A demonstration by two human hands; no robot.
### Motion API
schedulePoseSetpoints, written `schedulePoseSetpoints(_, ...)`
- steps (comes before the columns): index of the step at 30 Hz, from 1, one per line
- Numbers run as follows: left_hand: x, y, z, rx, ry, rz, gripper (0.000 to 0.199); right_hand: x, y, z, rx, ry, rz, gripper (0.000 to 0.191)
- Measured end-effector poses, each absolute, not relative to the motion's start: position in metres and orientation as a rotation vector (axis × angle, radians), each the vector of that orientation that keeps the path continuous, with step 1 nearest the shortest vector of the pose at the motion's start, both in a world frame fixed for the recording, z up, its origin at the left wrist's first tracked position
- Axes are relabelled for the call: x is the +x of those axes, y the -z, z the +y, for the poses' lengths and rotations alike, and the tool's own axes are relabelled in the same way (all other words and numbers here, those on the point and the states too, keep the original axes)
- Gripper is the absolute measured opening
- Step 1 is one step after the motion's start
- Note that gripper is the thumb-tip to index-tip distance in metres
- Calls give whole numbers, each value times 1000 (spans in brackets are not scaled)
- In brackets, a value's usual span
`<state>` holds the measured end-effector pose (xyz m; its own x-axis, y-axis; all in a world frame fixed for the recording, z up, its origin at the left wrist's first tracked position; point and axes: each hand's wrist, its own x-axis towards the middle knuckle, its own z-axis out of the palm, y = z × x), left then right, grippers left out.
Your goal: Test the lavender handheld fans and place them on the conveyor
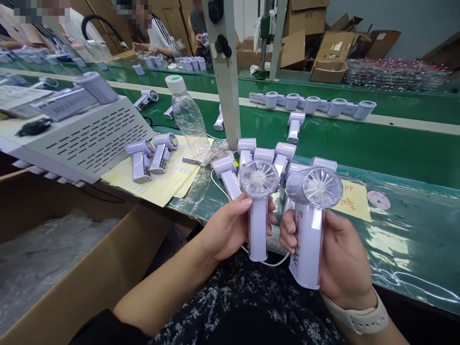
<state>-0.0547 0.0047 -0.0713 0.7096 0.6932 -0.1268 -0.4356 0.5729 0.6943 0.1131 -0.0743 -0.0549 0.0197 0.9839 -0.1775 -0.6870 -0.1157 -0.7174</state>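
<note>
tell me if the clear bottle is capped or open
The clear bottle is capped: a white cap with a green top covers its mouth.

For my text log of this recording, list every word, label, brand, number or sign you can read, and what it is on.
"PP": red handwriting on the yellow note; the red marks below are unreadable.
Dark lettering on the fan in the right hand: sideways, partly covered, not reliably readable.
Dark lettering on the lilac item atop the slotted case: too blurred.
Marks on the cardboard box behind: too small.
</note>
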Motion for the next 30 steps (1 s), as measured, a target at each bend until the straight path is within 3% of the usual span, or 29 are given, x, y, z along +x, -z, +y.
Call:
schedulePoseSetpoints(3,-55,72,6,685,-686,359,32,114,56,-75,-793,-1491,-531,46)
schedulePoseSetpoints(9,-60,73,5,772,-706,354,24,115,55,-79,-764,-1417,-553,27)
schedulePoseSetpoints(16,-59,69,2,759,-710,389,30,119,58,-85,-775,-1425,-627,28)
schedulePoseSetpoints(21,-63,64,-1,793,-717,477,51,123,68,-87,-811,-1303,-567,25)
schedulePoseSetpoints(25,-67,63,-2,930,-723,518,62,124,71,-84,-772,-1251,-652,32)
schedulePoseSetpoints(30,-76,50,-4,1283,-764,578,46,134,69,-89,-827,-1108,-911,38)
